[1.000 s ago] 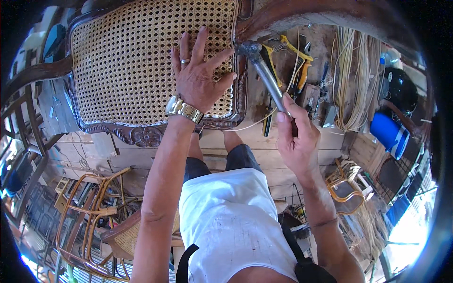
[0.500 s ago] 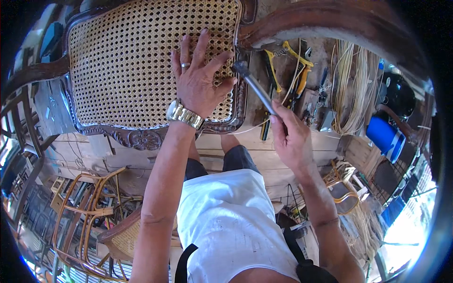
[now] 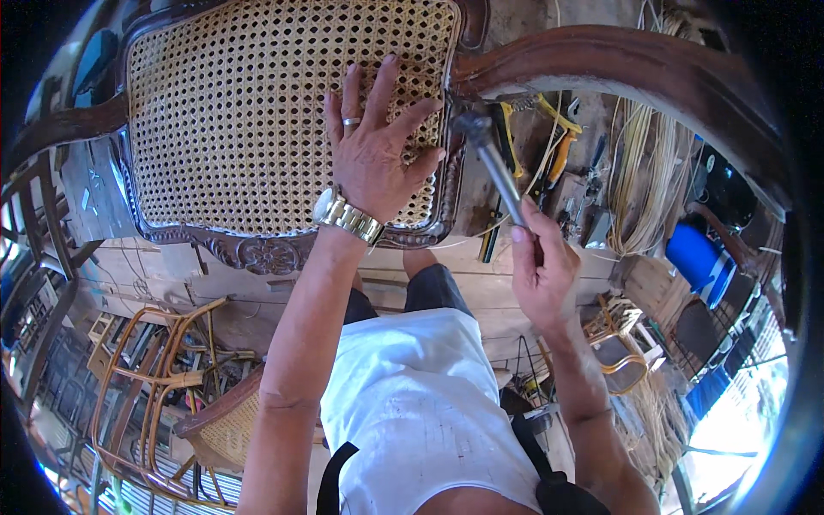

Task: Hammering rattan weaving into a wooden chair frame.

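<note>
A woven cane panel (image 3: 249, 129) fills a carved dark wooden chair frame (image 3: 262, 251). My left hand (image 3: 378, 159) lies on the panel near its right edge, fingers spread, with a ring and a metal watch on that arm. In my right hand (image 3: 547, 266) is a hammer (image 3: 502, 172), held by its grey handle. Its dark head is just right of the frame's right edge, apart from my left fingertips. A curved wooden arm (image 3: 584, 56) of the chair reaches off to the right above the hammer.
Yellow-handled pliers (image 3: 562, 142) and other tools lie right of the frame. Beyond them is a bundle of cane strands (image 3: 644, 180). A blue cylindrical thing (image 3: 699, 257) stands at the right. Rattan chair frames (image 3: 154, 378) crowd the lower left.
The hammer has swung to the right, away from the frame's edge, with my right hand moving slightly right and down. My left hand has shifted a little right across the panel.
</note>
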Demonstrator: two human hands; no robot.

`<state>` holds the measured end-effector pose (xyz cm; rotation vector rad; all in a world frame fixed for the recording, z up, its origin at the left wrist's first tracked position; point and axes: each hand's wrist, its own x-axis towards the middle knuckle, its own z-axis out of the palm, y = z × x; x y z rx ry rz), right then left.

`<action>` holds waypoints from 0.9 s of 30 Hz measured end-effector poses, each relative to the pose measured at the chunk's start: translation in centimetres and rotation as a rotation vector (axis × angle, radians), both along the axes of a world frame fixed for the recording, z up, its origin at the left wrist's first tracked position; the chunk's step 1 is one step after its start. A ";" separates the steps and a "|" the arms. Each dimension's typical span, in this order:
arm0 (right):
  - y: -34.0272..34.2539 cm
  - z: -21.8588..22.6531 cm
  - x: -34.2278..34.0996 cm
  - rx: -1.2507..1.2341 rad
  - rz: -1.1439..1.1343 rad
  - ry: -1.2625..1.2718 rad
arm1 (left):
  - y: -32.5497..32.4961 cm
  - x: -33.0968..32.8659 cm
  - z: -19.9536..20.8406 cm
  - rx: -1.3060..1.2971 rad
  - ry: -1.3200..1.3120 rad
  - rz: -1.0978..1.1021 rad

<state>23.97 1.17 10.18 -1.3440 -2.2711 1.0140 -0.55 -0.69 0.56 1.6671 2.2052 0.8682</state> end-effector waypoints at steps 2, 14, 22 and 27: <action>-0.1 0.8 -0.5 0.090 0.027 0.021 | -0.3 -0.1 -0.1 -0.007 0.008 -0.002; -0.8 -0.1 -0.3 0.040 -0.017 0.026 | -0.3 -0.3 -0.1 -0.043 0.038 -0.025; -0.6 -2.8 -0.2 0.151 0.051 0.026 | -0.2 -0.1 -0.2 -0.046 0.052 -0.028; -1.0 -0.8 -0.5 0.103 -0.023 0.095 | -0.2 0.0 0.1 -0.033 0.050 -0.018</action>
